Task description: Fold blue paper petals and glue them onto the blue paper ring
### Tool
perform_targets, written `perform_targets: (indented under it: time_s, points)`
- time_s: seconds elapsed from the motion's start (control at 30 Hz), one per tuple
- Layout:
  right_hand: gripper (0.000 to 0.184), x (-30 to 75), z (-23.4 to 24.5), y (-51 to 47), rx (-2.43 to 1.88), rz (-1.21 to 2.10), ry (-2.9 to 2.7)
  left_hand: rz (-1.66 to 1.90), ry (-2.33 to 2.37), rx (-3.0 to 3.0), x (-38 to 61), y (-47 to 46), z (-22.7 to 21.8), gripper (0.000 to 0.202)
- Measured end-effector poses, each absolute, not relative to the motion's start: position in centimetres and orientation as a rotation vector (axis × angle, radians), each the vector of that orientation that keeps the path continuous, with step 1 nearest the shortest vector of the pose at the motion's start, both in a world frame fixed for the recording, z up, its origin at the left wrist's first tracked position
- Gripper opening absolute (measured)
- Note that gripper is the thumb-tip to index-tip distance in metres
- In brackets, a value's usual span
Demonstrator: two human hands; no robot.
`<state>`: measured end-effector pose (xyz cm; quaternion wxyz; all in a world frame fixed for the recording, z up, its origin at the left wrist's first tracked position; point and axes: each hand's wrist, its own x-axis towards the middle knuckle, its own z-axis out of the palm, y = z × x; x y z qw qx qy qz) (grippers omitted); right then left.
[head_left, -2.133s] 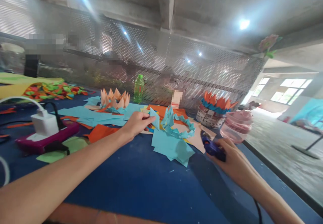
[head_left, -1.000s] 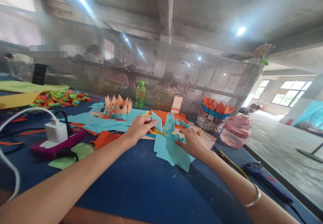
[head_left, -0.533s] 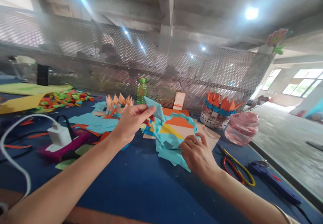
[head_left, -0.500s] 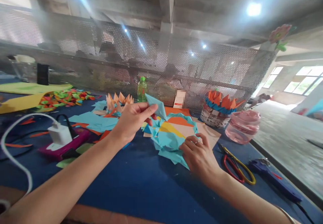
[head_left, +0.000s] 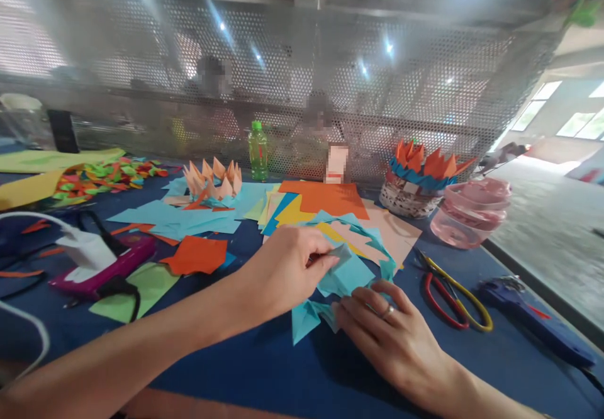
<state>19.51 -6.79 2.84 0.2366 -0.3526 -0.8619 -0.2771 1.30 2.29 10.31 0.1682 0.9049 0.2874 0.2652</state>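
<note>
My left hand point(head_left: 289, 267) pinches a folded light-blue paper piece point(head_left: 340, 262) low over the blue table point(head_left: 264, 368). My right hand point(head_left: 391, 337), with a ring on one finger, grips the near end of a chain of folded light-blue paper triangles point(head_left: 314, 313) against the table. The two hands are close together, and the rest of the blue chain point(head_left: 372, 238) curves away behind them over a stack of orange, yellow and peach sheets point(head_left: 325, 205).
Red-and-yellow scissors point(head_left: 453, 293) and a blue glue gun point(head_left: 533, 318) lie right of my hands. A pink jar point(head_left: 472, 217), a basket with a paper crown point(head_left: 419, 180), a green bottle point(head_left: 257, 151), a peach paper crown point(head_left: 212, 183) and a magenta power strip point(head_left: 104, 262) stand further off.
My left hand came down from mid-air with the blue piece to meet the right hand. The right hand pulled the chain's end nearer. The camera tilted down.
</note>
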Motion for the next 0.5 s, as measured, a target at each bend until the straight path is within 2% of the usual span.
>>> perform_targets:
  time_s: [0.27,0.5]
  points:
    - [0.025,19.6,1.9,-7.3,-0.919,-0.66,-2.369,0.617,0.777,2.55,2.2,0.8,9.2,0.031]
    - [0.028,19.7,2.2,-7.1,-0.9,-0.6,-2.305,0.582,0.786,2.421,1.9,0.7,8.1,0.023]
